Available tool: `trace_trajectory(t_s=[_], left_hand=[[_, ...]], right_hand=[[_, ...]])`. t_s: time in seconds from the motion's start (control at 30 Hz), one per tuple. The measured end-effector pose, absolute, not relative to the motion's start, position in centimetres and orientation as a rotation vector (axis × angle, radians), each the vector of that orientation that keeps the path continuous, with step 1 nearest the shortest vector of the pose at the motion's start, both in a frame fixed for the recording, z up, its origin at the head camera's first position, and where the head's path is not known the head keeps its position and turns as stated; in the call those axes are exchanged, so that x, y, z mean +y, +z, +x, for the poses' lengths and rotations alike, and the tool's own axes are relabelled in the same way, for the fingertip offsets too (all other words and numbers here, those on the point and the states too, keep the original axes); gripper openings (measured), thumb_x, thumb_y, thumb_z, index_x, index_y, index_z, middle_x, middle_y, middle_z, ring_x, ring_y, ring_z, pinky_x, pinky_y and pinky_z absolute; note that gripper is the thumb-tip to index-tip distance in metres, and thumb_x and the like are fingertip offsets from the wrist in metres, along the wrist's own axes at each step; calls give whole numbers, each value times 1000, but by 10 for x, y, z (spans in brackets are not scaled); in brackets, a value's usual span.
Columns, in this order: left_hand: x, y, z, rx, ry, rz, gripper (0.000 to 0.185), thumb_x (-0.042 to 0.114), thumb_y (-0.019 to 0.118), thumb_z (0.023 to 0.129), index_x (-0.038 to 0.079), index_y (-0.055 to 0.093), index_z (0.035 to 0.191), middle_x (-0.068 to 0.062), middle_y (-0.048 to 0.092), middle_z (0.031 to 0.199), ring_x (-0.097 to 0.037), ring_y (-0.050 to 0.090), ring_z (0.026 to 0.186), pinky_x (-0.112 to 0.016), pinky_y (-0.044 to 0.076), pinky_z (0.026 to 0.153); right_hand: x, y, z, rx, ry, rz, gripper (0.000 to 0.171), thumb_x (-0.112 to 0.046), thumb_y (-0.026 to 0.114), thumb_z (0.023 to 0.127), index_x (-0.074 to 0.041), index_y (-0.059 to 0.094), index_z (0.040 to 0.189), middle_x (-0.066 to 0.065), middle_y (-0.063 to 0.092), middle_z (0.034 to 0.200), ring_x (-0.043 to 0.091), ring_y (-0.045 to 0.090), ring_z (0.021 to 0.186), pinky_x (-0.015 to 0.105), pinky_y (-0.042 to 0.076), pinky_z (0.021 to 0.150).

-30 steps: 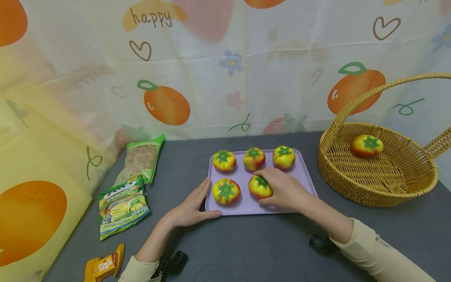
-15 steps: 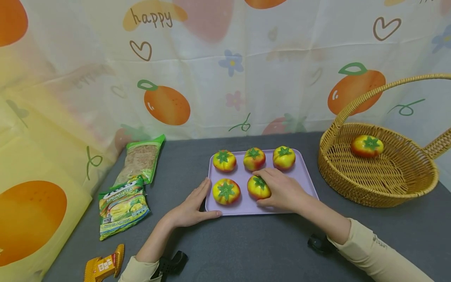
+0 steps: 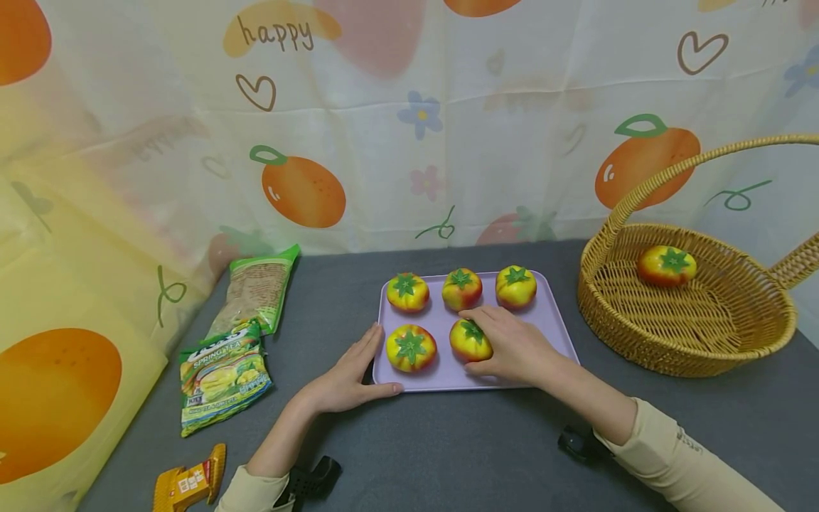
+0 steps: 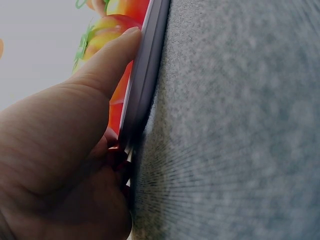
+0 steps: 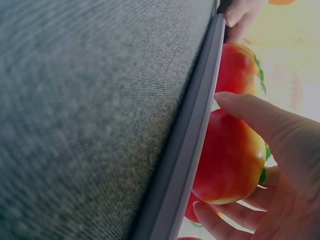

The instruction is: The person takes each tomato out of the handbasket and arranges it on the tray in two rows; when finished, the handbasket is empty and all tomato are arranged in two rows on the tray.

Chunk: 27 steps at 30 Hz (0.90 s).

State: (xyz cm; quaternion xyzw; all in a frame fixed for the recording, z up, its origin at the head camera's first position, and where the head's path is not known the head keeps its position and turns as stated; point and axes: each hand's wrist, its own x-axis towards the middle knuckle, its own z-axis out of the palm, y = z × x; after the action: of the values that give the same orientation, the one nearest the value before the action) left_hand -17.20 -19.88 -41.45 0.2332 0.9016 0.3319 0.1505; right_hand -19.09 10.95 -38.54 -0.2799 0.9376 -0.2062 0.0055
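Note:
A lilac tray [image 3: 441, 380] lies on the grey table and bears several yellow-and-red toy tomatoes with green star-shaped leaf caps. My right hand [image 3: 515, 347] curls thumb and fingers round the front-row tomato [image 3: 470, 341] on the right, which still sits on the tray; in the right wrist view this tomato [image 5: 230, 157] shows red between thumb and fingers. Left of it sits another tomato [image 3: 411, 348]. My left hand [image 3: 342, 380] rests with straight fingers along the tray's left edge, its thumb at the front-left corner; the left wrist view shows that thumb [image 4: 112, 60] against the rim.
A wicker basket [image 3: 678, 363] with a tall handle stands at the right, holding one toy tomato [image 3: 667, 266]. To the left lie a green snack packet [image 3: 225, 377], a clear-fronted packet [image 3: 259, 288] and an orange-brown wrapped item [image 3: 190, 482]. A printed curtain [image 3: 358, 128] hangs behind.
My right hand and the tomato in it have shifted slightly left on the tray over the first half second, then stayed put. The left hand has not moved.

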Motion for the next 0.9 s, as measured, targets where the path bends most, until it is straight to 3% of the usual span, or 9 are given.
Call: trace_trajectory(t_s=[0.9], left_hand=[[-199, -414, -172, 2586, 959, 672, 102, 44, 69, 89, -2, 5, 155, -21, 0, 161, -34, 2, 148, -57, 7, 114]], right_hand=[[121, -372, -187, 2979, -699, -829, 80, -45, 82, 75, -12, 50, 140, 9, 55, 134, 27, 51, 120, 52, 45, 95]])
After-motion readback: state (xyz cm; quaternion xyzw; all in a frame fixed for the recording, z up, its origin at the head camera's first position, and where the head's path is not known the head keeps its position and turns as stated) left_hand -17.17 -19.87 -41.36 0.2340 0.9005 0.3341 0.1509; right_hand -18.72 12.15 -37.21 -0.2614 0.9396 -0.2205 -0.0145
